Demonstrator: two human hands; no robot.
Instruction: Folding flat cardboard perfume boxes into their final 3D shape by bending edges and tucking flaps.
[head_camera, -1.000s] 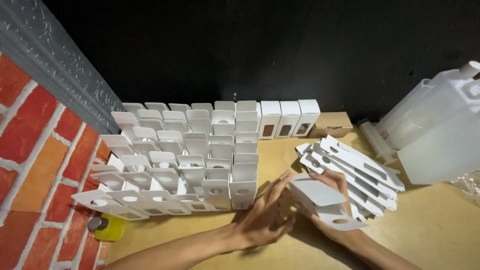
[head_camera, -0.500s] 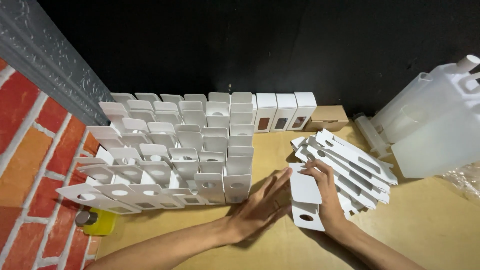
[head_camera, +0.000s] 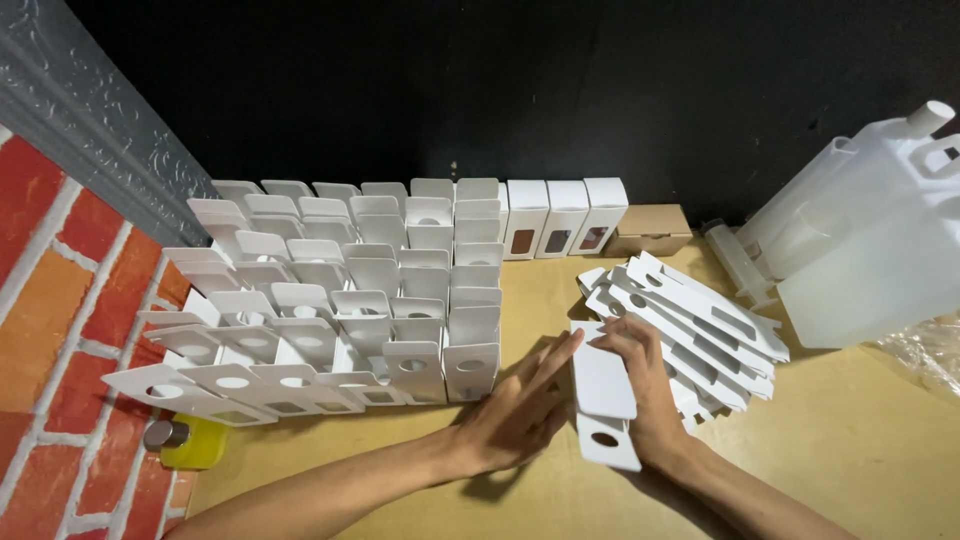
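Observation:
My right hand (head_camera: 648, 392) holds a flat white carton blank (head_camera: 603, 396) with a hang hole at its near end, lifted just off the fanned stack of flat blanks (head_camera: 690, 315). My left hand (head_camera: 520, 410) is flat, fingers straight, its fingertips touching the blank's left edge. To the left stand several rows of folded open white boxes (head_camera: 340, 300) with upright hang tabs.
Three closed white boxes with windows (head_camera: 560, 218) and a small brown cardboard box (head_camera: 650, 230) stand at the back. A large translucent plastic jug (head_camera: 865, 235) lies at the right. A yellow bottle (head_camera: 190, 440) sits by the brick-pattern wall (head_camera: 50, 330). The wooden tabletop (head_camera: 860, 430) spreads under everything.
My right hand has pulled one blank off the stack toward me. My left hand has come up flat against the blank's left edge.

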